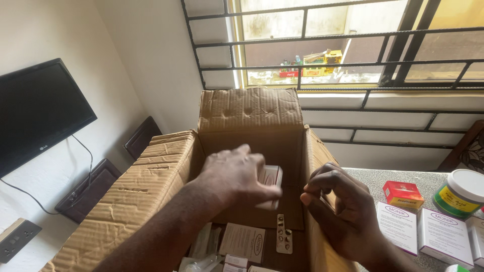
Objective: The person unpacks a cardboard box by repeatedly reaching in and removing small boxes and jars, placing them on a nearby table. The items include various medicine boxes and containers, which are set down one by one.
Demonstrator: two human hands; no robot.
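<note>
An open brown cardboard box (pixel 166 166) fills the middle of the head view, its flaps folded outward. My left hand (pixel 237 176) reaches into it and grips a small white packet (pixel 271 177) above the box floor. My right hand (pixel 339 211) rests on the box's right wall, fingers curled around the edge. On the box floor lie a blister strip of pills (pixel 284 234), a white carton (pixel 244 241) and some clear wrappers (pixel 204 252).
To the right, a speckled countertop (pixel 368 179) holds two white and purple cartons (pixel 428 229), a small red box (pixel 402 194) and a white jar with a green and yellow label (pixel 461 194). A black screen (pixel 38 113) hangs on the left wall. A barred window (pixel 343 45) is behind.
</note>
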